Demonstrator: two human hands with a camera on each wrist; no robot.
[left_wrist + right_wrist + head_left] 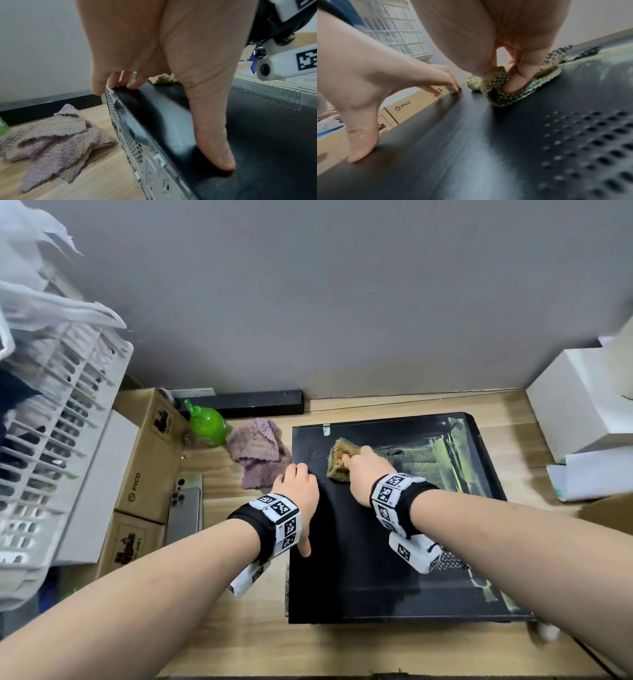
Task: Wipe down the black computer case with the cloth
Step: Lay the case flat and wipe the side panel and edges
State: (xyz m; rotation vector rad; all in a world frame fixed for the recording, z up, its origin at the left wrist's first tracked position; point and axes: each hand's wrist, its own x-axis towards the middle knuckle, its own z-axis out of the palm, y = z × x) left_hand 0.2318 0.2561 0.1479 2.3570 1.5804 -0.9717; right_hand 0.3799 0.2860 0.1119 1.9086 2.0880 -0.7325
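Note:
The black computer case (359,559) lies on its side on the wooden table, with a perforated vent (599,135) in its upper panel. My right hand (364,465) presses a yellow-green woven cloth (337,462) onto the far left part of that panel. In the right wrist view the thumb is tucked into a fold of the cloth (498,86) and the fingers pinch it. My left hand (298,484) rests on the case's left edge, fingertips at the rim (118,83) and thumb flat on the panel. Yellowish smears (455,460) cover the panel's right side.
A pink-purple towel (257,453) and a green spray bottle (207,422) lie left of the case. Further left are cardboard boxes (147,460), two phones (183,508) and a white plastic basket (51,422). White boxes (582,412) stand at the right. A grey wall is close behind.

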